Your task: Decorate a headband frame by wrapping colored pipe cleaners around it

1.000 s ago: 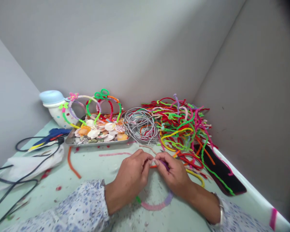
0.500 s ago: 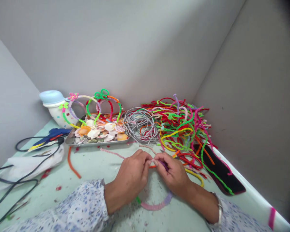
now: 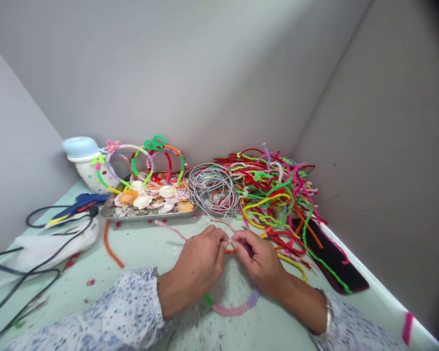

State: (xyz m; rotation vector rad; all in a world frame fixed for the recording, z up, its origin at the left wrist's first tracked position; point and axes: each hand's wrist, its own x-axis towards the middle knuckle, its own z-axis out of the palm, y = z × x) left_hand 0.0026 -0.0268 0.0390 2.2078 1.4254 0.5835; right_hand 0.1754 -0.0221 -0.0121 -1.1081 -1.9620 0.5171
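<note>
Hoop point(image 3: 230, 310) banded green, pink, lilac

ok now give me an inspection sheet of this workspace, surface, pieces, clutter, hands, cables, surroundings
Surface: pale green tabletop, spotted red in places.
Work pieces: multicoloured ring, partly hidden; pale pink strand extending leftward.
Clutter: heap of fuzzy stems, coil of grey wire, metal tray of shells, black flat object at right.
Hands: left hand and right hand close together, fingers pinched; exact grip hard to see.
Cables: dark cables crossing white plastic at left.
Surroundings: grey walls behind and at both sides.
</note>
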